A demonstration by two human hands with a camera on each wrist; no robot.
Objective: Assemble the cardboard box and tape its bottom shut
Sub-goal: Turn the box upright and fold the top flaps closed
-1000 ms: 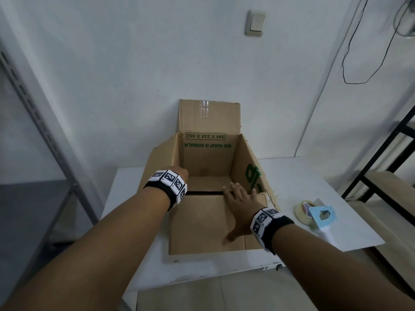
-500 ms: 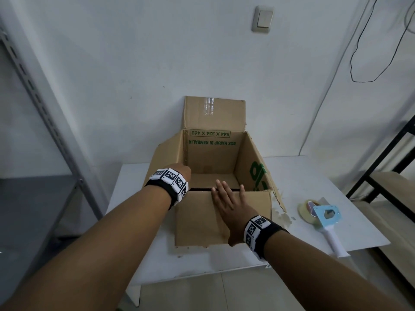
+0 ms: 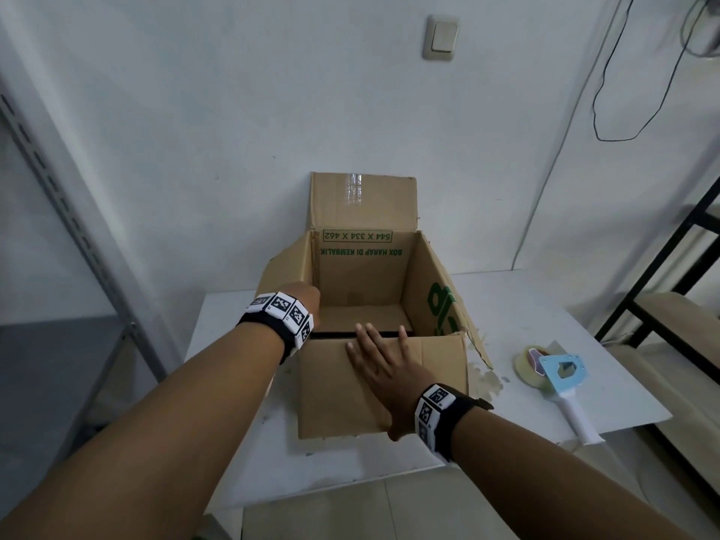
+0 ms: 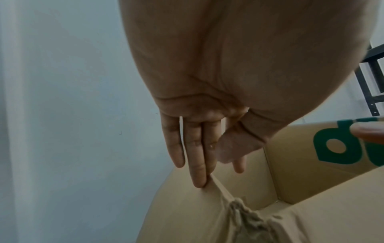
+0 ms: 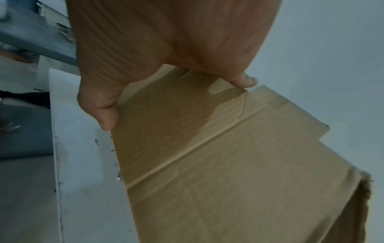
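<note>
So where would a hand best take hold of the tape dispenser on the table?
Probably by the white handle of the tape dispenser, coming from the near right: it lies flat, the handle points toward the table's near edge, the tape roll at the far end.

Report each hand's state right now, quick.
Left hand: open, straight fingers touching the cardboard box's left flap.
Right hand: open, flat against the box's near flap, holding nothing.

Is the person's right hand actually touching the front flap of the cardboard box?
Touching. In the head view the right hand lies flat on the front flap of the cardboard box; the right wrist view shows the fingers pressed on the cardboard.
</note>
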